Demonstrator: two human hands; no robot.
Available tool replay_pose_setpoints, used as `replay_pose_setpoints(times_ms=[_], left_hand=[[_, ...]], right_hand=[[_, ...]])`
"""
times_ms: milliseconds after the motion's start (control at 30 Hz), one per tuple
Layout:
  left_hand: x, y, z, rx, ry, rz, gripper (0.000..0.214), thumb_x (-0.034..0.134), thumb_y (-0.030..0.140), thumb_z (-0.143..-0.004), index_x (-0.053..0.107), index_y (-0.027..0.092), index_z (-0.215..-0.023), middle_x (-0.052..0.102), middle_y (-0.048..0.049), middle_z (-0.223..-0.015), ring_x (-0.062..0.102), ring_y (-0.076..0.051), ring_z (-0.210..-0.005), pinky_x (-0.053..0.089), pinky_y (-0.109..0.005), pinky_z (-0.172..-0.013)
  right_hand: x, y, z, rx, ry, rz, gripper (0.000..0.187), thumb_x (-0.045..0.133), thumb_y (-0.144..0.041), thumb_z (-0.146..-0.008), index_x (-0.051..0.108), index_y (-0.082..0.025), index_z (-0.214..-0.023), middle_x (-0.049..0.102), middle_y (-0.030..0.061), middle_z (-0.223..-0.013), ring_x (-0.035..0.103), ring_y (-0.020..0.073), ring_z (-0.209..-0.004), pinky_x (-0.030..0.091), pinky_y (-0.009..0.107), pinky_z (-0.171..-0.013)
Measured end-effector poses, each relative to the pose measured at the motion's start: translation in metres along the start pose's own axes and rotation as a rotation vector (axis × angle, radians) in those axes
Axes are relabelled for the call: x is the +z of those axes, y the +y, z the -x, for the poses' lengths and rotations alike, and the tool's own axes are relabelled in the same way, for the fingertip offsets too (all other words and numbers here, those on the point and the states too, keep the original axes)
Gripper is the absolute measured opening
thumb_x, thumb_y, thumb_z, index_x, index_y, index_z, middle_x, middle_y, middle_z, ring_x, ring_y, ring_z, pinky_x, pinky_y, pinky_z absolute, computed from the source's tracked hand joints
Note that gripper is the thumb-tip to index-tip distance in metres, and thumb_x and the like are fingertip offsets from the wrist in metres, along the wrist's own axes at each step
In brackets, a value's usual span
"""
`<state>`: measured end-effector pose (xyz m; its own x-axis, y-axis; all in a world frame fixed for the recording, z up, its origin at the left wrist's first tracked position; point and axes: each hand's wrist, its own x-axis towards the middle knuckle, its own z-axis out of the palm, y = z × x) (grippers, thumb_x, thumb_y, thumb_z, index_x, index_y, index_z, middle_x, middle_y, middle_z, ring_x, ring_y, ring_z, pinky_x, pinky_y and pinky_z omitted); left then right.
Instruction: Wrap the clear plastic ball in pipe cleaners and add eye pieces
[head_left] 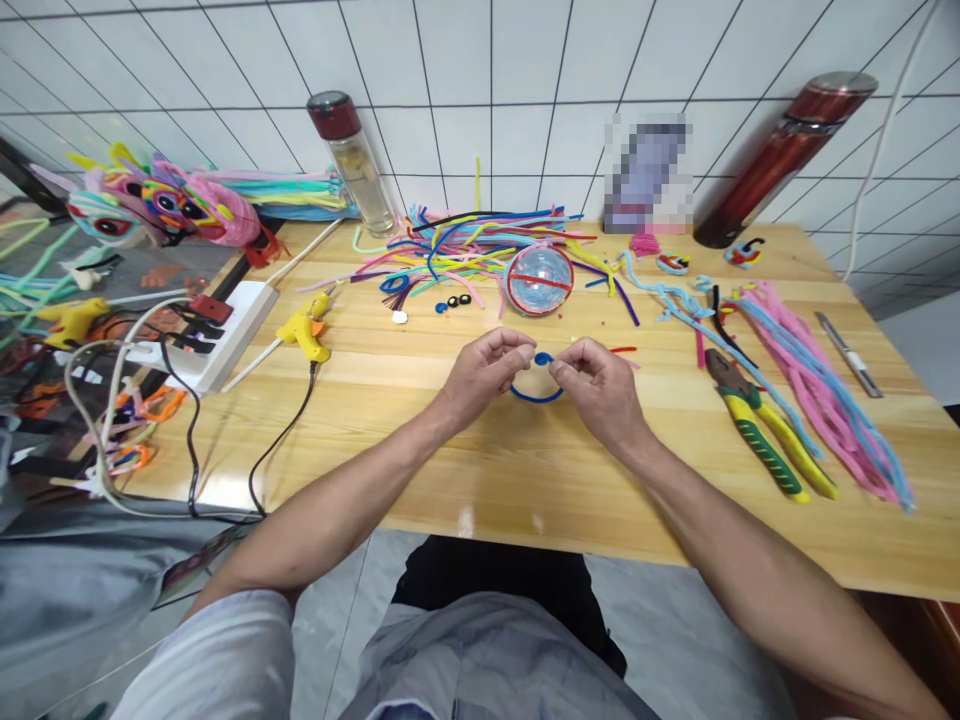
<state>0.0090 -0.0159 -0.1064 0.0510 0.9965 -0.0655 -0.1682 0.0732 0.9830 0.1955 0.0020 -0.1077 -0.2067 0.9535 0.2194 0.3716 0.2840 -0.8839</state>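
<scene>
Over the middle of the wooden table (480, 470), my left hand (484, 372) and my right hand (596, 385) each pinch one end of a blue pipe cleaner (537, 394). The pipe cleaner hangs in a loop below my fingers, and a small coil of it shows between my thumbs. Both hands have their fingers closed. Just beyond them lies a clear ball (540, 280) wrapped with red and blue pipe cleaners.
A heap of coloured pipe cleaners (465, 250) lies at the back. Pliers (757, 430) and pink and blue pipe cleaners (817, 390) lie to the right. A yellow glue gun (306, 328), a power strip (217, 335) and cables sit left. Two bottles (352, 160) stand against the tiled wall.
</scene>
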Motion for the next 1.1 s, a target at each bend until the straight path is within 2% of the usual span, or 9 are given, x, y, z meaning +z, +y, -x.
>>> replay_pose_setpoints(times_ms=[67, 167, 267, 400, 533, 733, 933, 1100], left_hand=[[0.001, 0.0, 0.0, 0.018, -0.026, -0.045, 0.042, 0.085, 0.048, -0.072, 0.072, 0.017, -0.096, 0.068, 0.0003, -0.077, 0.049, -0.007, -0.056, 0.036, -0.023, -0.053], [0.003, 0.0, 0.001, 0.064, -0.055, -0.101, 0.036, 0.085, 0.048, -0.073, 0.072, 0.017, -0.087, 0.069, -0.0011, -0.077, 0.055, -0.01, -0.065, 0.041, -0.024, -0.061], [0.004, -0.001, 0.001, 0.068, -0.03, -0.112, 0.036, 0.083, 0.049, -0.073, 0.069, 0.017, -0.079, 0.068, -0.001, -0.074, 0.056, -0.011, -0.066, 0.041, -0.025, -0.061], [0.006, -0.006, 0.003, 0.009, 0.054, -0.025, 0.037, 0.084, 0.05, -0.073, 0.068, 0.017, -0.081, 0.066, 0.001, -0.07, 0.045, -0.007, -0.053, 0.034, -0.024, -0.051], [0.012, -0.012, 0.005, -0.035, 0.082, 0.15, 0.041, 0.088, 0.05, -0.069, 0.068, 0.016, -0.082, 0.068, 0.0011, -0.074, 0.037, -0.004, -0.047, 0.028, -0.022, -0.046], [0.021, -0.016, 0.012, -0.132, 0.151, 0.332, 0.047, 0.093, 0.051, -0.064, 0.069, 0.016, -0.085, 0.045, 0.0094, -0.052, 0.033, -0.004, -0.046, 0.024, -0.019, -0.045], [0.024, -0.017, 0.014, -0.182, 0.119, 0.401, 0.047, 0.094, 0.051, -0.063, 0.069, 0.017, -0.084, 0.04, 0.01, -0.05, 0.03, -0.004, -0.045, 0.021, -0.019, -0.044], [0.021, -0.016, 0.014, -0.202, 0.088, 0.383, 0.042, 0.091, 0.049, -0.068, 0.07, 0.017, -0.085, 0.042, 0.009, -0.052, 0.03, -0.004, -0.045, 0.021, -0.019, -0.044]], right_hand=[[0.001, -0.002, 0.0, -0.025, -0.002, 0.012, 0.012, 0.062, -0.032, -0.081, 0.06, -0.024, -0.073, 0.062, -0.0012, -0.068, 0.055, 0.0164, -0.065, 0.043, 0.032, -0.065], [0.002, -0.005, 0.0, -0.057, -0.022, 0.03, 0.011, 0.063, -0.03, -0.079, 0.059, -0.024, -0.071, 0.062, -0.0015, -0.067, 0.054, 0.0164, -0.064, 0.044, 0.032, -0.065], [0.003, -0.005, 0.0, -0.055, -0.027, 0.023, 0.01, 0.064, -0.03, -0.08, 0.061, -0.024, -0.072, 0.063, -0.0012, -0.068, 0.055, 0.0165, -0.064, 0.044, 0.032, -0.065], [0.005, -0.002, 0.0, -0.033, -0.019, 0.006, 0.011, 0.064, -0.031, -0.081, 0.063, -0.023, -0.073, 0.063, -0.0013, -0.068, 0.055, 0.0159, -0.064, 0.044, 0.031, -0.065], [0.007, -0.002, 0.001, -0.027, -0.009, -0.01, 0.012, 0.065, -0.03, -0.081, 0.063, -0.023, -0.071, 0.063, -0.0017, -0.066, 0.054, 0.0154, -0.062, 0.044, 0.031, -0.064], [0.013, -0.005, 0.003, -0.043, -0.004, -0.002, 0.013, 0.065, -0.027, -0.081, 0.062, -0.023, -0.07, 0.064, -0.0019, -0.066, 0.055, 0.0151, -0.063, 0.045, 0.03, -0.065], [0.017, -0.004, 0.003, -0.037, 0.01, -0.009, 0.014, 0.065, -0.029, -0.081, 0.061, -0.023, -0.068, 0.062, -0.002, -0.065, 0.054, 0.0152, -0.062, 0.044, 0.031, -0.065], [0.011, -0.001, 0.001, -0.039, 0.001, -0.015, 0.014, 0.065, -0.032, -0.081, 0.063, -0.023, -0.071, 0.062, -0.0021, -0.066, 0.053, 0.0149, -0.063, 0.043, 0.031, -0.065]])
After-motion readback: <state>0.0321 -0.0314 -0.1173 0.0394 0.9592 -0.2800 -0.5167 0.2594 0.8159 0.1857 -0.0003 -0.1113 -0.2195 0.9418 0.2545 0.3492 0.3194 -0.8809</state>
